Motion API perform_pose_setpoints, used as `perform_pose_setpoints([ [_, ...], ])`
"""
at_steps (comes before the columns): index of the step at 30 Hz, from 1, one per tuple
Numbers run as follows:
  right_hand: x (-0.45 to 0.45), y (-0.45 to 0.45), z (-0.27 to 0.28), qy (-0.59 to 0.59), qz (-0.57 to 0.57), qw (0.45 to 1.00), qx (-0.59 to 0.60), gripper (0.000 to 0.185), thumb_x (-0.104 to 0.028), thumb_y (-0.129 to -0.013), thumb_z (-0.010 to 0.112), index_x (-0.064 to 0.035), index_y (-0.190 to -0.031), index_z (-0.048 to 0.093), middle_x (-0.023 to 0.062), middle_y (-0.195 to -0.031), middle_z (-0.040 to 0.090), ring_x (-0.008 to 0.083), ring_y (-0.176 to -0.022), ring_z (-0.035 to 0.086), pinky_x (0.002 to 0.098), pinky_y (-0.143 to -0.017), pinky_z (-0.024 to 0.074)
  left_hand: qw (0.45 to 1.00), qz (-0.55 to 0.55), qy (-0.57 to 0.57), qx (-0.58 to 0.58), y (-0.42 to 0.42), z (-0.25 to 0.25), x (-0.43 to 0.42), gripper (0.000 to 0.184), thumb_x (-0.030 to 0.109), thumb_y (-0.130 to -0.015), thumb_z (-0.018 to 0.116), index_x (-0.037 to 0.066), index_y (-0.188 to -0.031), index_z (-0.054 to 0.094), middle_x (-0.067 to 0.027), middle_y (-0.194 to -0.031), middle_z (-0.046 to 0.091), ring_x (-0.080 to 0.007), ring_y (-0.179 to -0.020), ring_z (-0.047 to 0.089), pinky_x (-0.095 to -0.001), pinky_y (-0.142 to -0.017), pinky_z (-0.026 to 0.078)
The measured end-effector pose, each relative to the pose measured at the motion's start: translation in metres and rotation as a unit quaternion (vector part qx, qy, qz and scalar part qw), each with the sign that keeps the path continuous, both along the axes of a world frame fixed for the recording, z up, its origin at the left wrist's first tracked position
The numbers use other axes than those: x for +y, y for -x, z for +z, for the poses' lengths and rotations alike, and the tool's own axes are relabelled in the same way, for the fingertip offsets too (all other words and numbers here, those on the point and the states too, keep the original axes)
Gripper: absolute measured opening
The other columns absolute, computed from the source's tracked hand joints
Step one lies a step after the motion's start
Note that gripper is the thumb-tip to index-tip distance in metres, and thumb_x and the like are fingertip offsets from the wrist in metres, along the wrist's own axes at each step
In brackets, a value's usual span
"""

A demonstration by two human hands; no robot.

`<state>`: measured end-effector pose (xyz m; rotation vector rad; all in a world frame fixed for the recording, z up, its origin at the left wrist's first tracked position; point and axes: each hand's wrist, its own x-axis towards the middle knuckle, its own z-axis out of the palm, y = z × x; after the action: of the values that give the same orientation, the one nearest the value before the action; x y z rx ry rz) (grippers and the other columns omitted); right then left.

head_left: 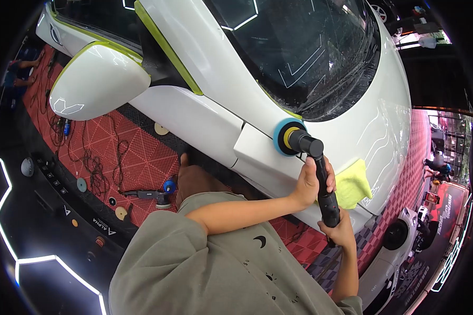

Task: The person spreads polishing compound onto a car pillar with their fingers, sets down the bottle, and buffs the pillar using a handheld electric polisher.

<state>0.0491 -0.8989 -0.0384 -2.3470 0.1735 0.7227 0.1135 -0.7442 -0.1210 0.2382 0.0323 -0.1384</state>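
Both hands hold a black handheld polisher [322, 181]. My left hand [311, 182] wraps round its neck just behind the head, and my right hand [339, 229] grips the rear of the body. The blue-rimmed pad [284, 137], with a yellow layer, rests against the white car panel [263, 149] below the windshield corner. A yellow-green cloth [353, 184] lies on the white bodywork beside the tool. Green tape [168, 50] runs along the window edge.
The side mirror [97, 81] juts out at upper left. On the red floor [142, 152] lie cables, pads and a second polisher [148, 195]. Another person [21, 73] is at far left; another car [391, 252] stands at lower right.
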Motion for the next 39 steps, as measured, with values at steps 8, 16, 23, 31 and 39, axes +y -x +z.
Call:
perform_pose_setpoints([
  [8,0.038,-0.037,-0.001,-0.049,-0.008,0.997,0.067,0.028,-0.007,-0.067,0.077,-0.0025,-0.086,0.057,-0.0022,-0.07,0.052,0.0089,-0.061,0.047,0.026,-0.058,0.0414,0.998,0.016,-0.057,0.016,-0.04,0.017,0.048,0.062,0.071,-0.094,0.024,0.01,-0.091,0.039,-0.0039,-0.064,0.047,-0.0143,-0.055,0.049,-0.0319,-0.061,0.047],
  [16,0.122,-0.084,0.01,-0.093,0.039,0.995,0.014,0.022,-0.004,-0.068,0.075,-0.002,-0.081,0.058,-0.0005,-0.068,0.057,0.0089,-0.059,0.053,0.0253,-0.057,0.0443,0.994,0.061,-0.085,-0.019,-0.08,0.054,0.14,0.064,0.072,-0.093,0.023,0.011,-0.09,0.04,-0.0039,-0.064,0.047,-0.0138,-0.053,0.049,-0.0314,-0.059,0.048],
  [23,0.203,-0.113,0.024,-0.138,0.037,0.989,-0.03,0.02,-0.006,-0.068,0.075,-0.002,-0.078,0.058,-0.0004,-0.068,0.058,0.0082,-0.06,0.053,0.0257,-0.058,0.0435,0.988,0.081,-0.132,-0.027,-0.111,0.092,0.219,0.066,0.074,-0.093,0.025,0.01,-0.09,0.041,-0.0027,-0.061,0.047,-0.0119,-0.049,0.049,-0.0294,-0.054,0.049],
  [31,0.287,-0.163,0.057,-0.169,0.061,0.978,-0.103,0.015,-0.003,-0.07,0.072,-0.0012,-0.076,0.058,0.0022,-0.065,0.06,0.0097,-0.056,0.057,0.0257,-0.054,0.0452,0.982,0.109,-0.132,-0.081,-0.163,0.136,0.301,0.068,0.076,-0.091,0.029,0.01,-0.091,0.043,-0.0029,-0.06,0.047,-0.012,-0.046,0.049,-0.0297,-0.051,0.049],
  [39,0.349,-0.203,0.1,-0.176,0.079,0.973,-0.127,0.022,-0.005,-0.072,0.073,0.0015,-0.086,0.057,0.0041,-0.069,0.06,0.0115,-0.057,0.059,0.027,-0.055,0.0483,0.975,0.15,-0.118,-0.116,-0.213,0.17,0.354,0.071,0.081,-0.085,0.034,0.01,-0.088,0.043,-0.0011,-0.06,0.047,-0.012,-0.046,0.049,-0.0309,-0.05,0.048],
])
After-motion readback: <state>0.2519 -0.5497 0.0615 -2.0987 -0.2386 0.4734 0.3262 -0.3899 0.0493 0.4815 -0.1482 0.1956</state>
